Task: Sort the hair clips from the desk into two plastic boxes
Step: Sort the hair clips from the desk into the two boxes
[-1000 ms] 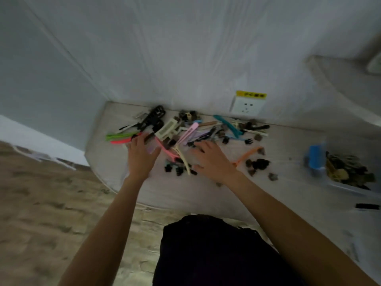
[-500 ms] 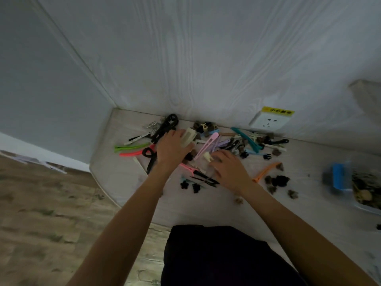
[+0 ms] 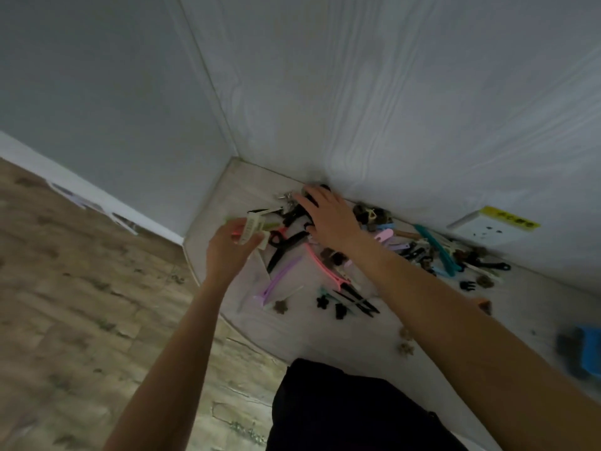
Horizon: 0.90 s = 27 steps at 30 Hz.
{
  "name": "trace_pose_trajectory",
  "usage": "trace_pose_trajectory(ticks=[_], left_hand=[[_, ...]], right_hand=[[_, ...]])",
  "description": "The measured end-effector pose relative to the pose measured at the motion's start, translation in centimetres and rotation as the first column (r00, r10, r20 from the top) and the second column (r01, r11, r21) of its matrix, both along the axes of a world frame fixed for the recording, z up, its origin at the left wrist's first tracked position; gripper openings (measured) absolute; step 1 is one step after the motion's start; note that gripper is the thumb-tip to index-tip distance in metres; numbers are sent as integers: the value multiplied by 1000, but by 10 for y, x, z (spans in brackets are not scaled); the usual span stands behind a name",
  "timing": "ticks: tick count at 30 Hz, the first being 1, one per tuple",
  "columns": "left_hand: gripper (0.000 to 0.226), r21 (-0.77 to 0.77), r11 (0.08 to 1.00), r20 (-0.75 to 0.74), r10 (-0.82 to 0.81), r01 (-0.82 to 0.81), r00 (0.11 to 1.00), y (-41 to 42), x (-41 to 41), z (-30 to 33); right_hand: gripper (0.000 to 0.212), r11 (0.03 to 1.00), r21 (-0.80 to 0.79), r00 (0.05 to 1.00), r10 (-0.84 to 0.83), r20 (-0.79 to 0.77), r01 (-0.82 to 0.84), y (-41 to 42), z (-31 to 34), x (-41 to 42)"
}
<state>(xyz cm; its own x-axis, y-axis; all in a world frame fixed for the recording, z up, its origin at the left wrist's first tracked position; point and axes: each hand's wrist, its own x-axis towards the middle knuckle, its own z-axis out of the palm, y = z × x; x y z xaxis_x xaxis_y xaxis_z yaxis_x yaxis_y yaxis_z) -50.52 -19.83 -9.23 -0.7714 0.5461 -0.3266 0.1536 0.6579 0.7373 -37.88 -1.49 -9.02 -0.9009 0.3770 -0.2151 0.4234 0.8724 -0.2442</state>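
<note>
Gathering step: your left hand (image 3: 227, 252) grips a cream clip (image 3: 252, 228) (with pink and green ones), while your right hand (image 3: 328, 216), fingers spread flat, presses the black clips (image 3: 289, 219) beneath it. Next, judge which box (image 3: 582, 353) near your right elbow suits them

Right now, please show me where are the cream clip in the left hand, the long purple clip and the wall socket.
cream clip (image 3: 251, 226), head view, middle of its flat body
long purple clip (image 3: 280, 278), head view, middle of its length
wall socket (image 3: 480, 230), head view, white faceplate
</note>
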Motion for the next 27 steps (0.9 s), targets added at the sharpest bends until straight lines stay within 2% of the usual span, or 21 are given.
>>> trace_pose_trajectory(ticks=[4, 8, 10, 13, 15, 19, 22, 24, 26, 27], left_hand=[[40, 35, 999, 81, -22, 20, 996, 5, 27, -7], [39, 79, 995, 81, -64, 58, 995, 17, 45, -7], [39, 90, 992, 91, -100, 92, 991, 24, 52, -7], [38, 81, 989, 84, -130, 123, 988, 29, 61, -4], [38, 70, 990, 83, -128, 122, 988, 29, 65, -4], [36, 94, 993, 65, -73, 67, 995, 28, 70, 3], [39, 153, 988, -15, -31, 33, 999, 26, 70, 14], [39, 207, 978, -55, -14, 25, 998, 27, 72, 25], [38, 233, 972, -67, -3, 19, 998, 33, 75, 36], [37, 233, 972, -67, -23, 38, 997, 37, 78, 41]], right_hand=[[60, 998, 50, 998, 23, 51, -26, 5, 0, 9], [64, 989, 95, 990, -117, 77, 110, 11, 3, 46], [64, 981, 78, 983, -179, 29, 177, 14, 5, 61], [43, 972, 59, 972, -221, -75, 226, 11, 7, 77], [28, 961, -8, 948, -275, -158, 277, 6, 7, 82], [16, 941, -69, 876, -333, -349, 331, 3, 12, 86], [16, 939, -44, 800, -314, -512, 340, 0, 30, 90], [16, 893, -183, 691, -437, -576, 412, -3, 48, 102], [15, 735, -468, 508, -677, -532, 491, -4, 61, 119], [13, 595, -628, 398, -803, -443, 501, -4, 67, 131]])
